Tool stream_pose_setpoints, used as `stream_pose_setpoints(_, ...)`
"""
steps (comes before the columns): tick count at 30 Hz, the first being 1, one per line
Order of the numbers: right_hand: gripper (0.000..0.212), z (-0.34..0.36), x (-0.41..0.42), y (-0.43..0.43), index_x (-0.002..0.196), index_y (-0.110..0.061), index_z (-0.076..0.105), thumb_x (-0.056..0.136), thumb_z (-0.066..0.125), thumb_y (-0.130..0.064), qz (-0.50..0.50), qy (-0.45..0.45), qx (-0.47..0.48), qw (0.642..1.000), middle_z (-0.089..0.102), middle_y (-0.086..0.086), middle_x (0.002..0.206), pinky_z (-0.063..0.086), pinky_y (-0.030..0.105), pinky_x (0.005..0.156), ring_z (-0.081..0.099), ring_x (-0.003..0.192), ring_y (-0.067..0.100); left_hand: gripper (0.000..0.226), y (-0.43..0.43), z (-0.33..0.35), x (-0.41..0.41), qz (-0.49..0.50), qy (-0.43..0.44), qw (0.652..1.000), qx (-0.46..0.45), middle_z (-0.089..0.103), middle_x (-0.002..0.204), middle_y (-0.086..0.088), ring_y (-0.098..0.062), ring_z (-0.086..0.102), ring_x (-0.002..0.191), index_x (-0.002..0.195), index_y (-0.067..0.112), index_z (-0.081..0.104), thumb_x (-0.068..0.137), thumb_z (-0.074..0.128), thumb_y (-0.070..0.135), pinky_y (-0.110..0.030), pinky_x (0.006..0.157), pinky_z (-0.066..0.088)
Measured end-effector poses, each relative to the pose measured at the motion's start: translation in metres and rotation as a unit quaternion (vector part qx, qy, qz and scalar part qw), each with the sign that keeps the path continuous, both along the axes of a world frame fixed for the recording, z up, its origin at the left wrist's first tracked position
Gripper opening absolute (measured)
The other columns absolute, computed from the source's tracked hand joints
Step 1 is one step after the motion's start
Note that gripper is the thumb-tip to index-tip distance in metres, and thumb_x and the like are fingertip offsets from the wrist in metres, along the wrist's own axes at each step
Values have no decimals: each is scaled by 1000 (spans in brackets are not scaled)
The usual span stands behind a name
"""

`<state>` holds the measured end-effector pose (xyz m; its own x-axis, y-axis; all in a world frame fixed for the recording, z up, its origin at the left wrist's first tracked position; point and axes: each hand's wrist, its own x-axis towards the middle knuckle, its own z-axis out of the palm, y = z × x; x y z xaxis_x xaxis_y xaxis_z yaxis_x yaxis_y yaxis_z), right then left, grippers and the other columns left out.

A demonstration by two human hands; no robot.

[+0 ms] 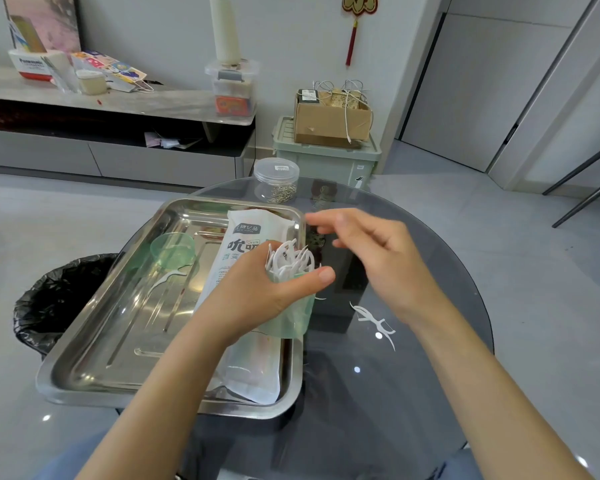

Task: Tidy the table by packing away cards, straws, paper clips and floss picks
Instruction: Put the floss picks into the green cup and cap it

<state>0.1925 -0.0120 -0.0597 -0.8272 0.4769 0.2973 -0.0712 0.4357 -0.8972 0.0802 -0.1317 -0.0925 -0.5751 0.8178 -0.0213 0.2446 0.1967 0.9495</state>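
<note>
One round glass table (413,393) carries the lot, and the steel tray (118,334) on its left half is the thing to steer by. Along the tray's right side lies a white straw packet (243,237). Over the tray's right edge the left hand (257,296) is wrapped round a pale green tub (288,320), thumb across the front, with a bunch of floss picks (288,261) bristling from its top. Just right of the tray the right hand (378,258) hangs above the glass with its fingers loosely spread. I see nothing in it, though the fingertips are blurred. Beyond the tray's far edge stands a lidded jar of paper clips (276,183). In the tray's far-left part sits a green cap (174,252), likely the tub's, with one stray pick (168,277) beside it. A few loose picks (374,320) lie on the glass off the tray's right edge.

To my eye the job is gathering those strays. Keep the tub upright and steady. Pinch each pick by its handle and feed it in handle-first so the bunch doesn't spring out. Cap it last.
</note>
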Motion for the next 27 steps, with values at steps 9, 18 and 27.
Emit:
stream_pose_setpoints(9, 18, -47, 7, 25, 96, -9, 41, 87, 56, -9, -38, -563, 314, 763, 45, 8, 97, 30, 24, 50, 49, 83, 25, 51, -6, 4, 3, 43, 141, 985, -86, 53, 95, 23, -4, 52, 93, 102, 31, 48, 68, 70, 62, -27, 81, 43)
stream_pose_setpoints(18, 18, -64, -7, 24, 93, -3, 49, 81, 60, -10, -58, -462, 288, 837, 47, 7, 84, 31, 25, 46, 46, 64, 18, 56, -6, 5, 6, 40, 157, 982, -93, 39, 82, 27, -4, 43, 85, 111, 28, 47, 70, 70, 59, -11, 64, 34)
stream_pose_setpoints(27, 15, -3, 7, 22, 82, -8, 64, 83, 63, 7, -66, -20, -159, 985, 64, 7, 72, 53, 20, 62, 63, 63, 12, 82, -7, 4, 8, 3, 178, 972, -155, 58, 124, 2, -16, 52, 113, 127, 16, 49, 65, 70, 65, -28, 84, 39)
